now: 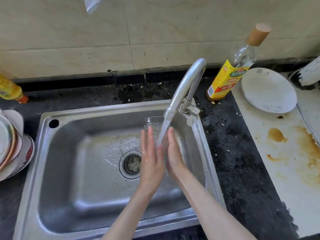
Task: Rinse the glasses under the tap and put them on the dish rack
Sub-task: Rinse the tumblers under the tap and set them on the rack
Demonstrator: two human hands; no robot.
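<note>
Steel sink (pixel 57 170), both hands' straight fingers (pixel 148 135) flat against glass (pixel 152 123) under tap (pixel 187 84)

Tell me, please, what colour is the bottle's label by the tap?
Yellow label, with red and green patches; head view.

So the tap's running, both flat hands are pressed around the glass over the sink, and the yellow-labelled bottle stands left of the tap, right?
Not quite: the head view shows the yellow-labelled bottle standing right of the tap, beside the white plates. The rest holds: water runs, left hand and right hand lie flat against the glass over the sink.
</note>
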